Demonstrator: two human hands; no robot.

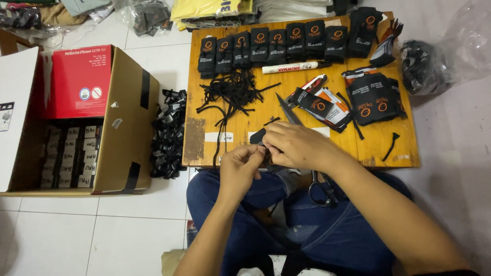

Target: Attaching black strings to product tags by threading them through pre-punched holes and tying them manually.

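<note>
My left hand [239, 166] and my right hand [296, 145] meet at the near edge of a low wooden board [307, 82]. Together they pinch a small black fabric piece [258, 136] with a thin black string. The fingers hide most of it. Scissors [320, 190] hang from my right hand, handles over my lap, blade [286, 108] pointing up across the board. A tangle of black strings [232, 92] lies just beyond my left hand.
A row of folded black pieces with orange logos [286, 43] lines the board's far edge, with a white marker [294, 67] below. More black pieces [371, 97] sit right. A heap of black items [168, 135] lies beside an open cardboard box [76, 122] holding small packs.
</note>
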